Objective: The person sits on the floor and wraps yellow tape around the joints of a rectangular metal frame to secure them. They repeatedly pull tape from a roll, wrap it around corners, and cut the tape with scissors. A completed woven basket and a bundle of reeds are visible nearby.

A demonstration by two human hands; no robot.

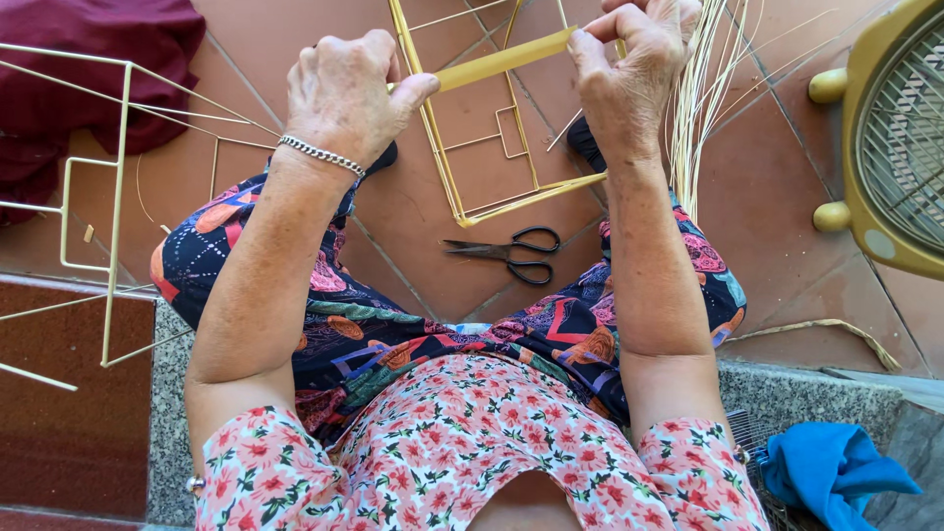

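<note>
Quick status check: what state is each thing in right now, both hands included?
left hand: closed, pinching the strip's left end
right hand: closed, gripping the strip's right end
flat yellow strip: held taut between both hands
wire frame: standing on the floor
scissors: lying on the tiles, blades shut, untouched
reed bundle: loose, by the right knee
fan: blades hidden behind grille

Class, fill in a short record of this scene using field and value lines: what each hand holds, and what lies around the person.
Left hand: pinches one end of a flat yellow strip
Right hand: grips the strip's other end
Under the strip: cream wire frame on the tiled floor
Between the knees: black scissors
Right of the right hand: bundle of pale reeds
Far right: yellow fan
Lower right: blue cloth
</note>
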